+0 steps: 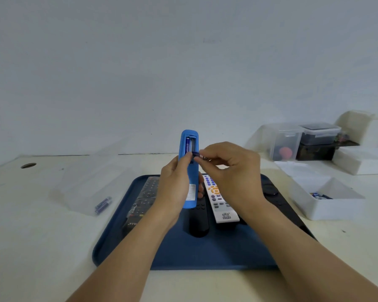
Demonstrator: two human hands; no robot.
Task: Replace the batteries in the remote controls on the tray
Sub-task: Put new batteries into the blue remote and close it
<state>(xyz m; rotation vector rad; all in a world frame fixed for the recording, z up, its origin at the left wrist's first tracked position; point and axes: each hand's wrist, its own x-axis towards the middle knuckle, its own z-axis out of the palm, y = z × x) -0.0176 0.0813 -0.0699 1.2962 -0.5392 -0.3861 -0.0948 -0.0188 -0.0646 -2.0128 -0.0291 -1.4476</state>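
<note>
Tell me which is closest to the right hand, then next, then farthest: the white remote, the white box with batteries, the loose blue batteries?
From the right hand:
1. White remote, just below on the tray.
2. White box, off to the right.
3. Loose blue batteries, far left on the table.

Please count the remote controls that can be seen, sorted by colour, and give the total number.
Blue: 1, the blue remote gripped by the left hand above the tray
White: 1, the white remote on the tray
Black: 3, black remotes on the tray
Total: 5
</note>
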